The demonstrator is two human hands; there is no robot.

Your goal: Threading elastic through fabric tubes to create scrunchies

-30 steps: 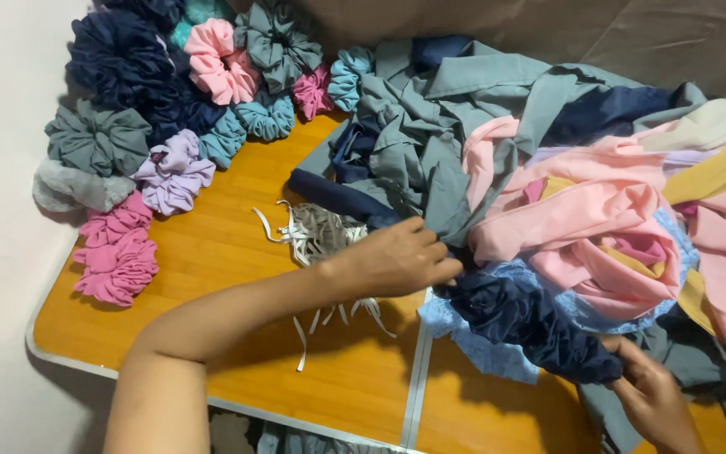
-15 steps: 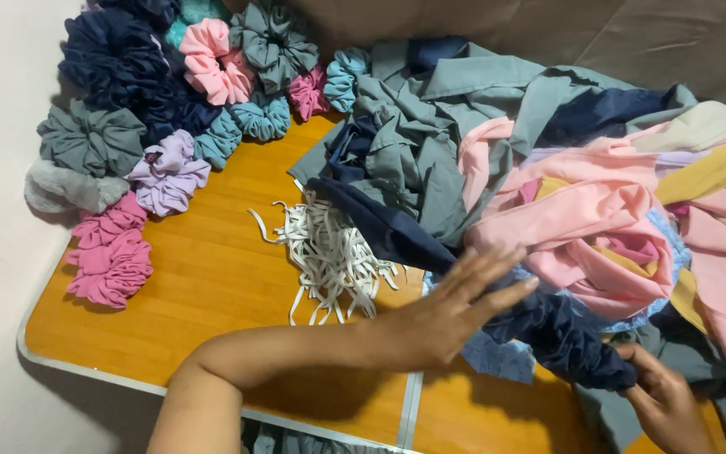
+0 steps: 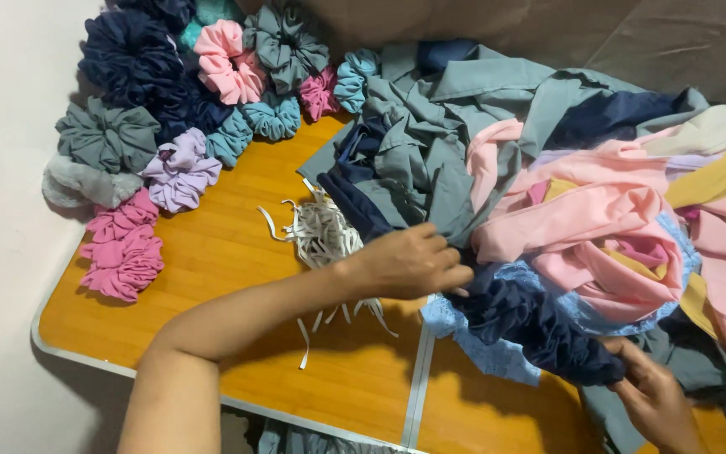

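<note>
Item: navy gathered fabric (image 3: pixel 539 324), ruched and crumpled, lying at about 4 o'clock on your wooden table (image 3: pixel 211 252), over a light blue lace piece (image 3: pixel 480 349). Your left hand (image 3: pixel 409 262) is closed, pinching its upper end; your right hand (image 3: pixel 653 395) grips its lower end at 5 o'clock.

Just beside your left hand, at 9 o'clock of it: a loose bundle of white elastic strips (image 3: pixel 321 235).

At 10 to 12 o'clock: finished scrunchies (image 3: pixel 178 92) in navy, pink, grey, teal and lilac.

At 1 to 3 o'clock: heaped fabric pieces (image 3: pixel 598 210), grey, pink, yellow.
</note>
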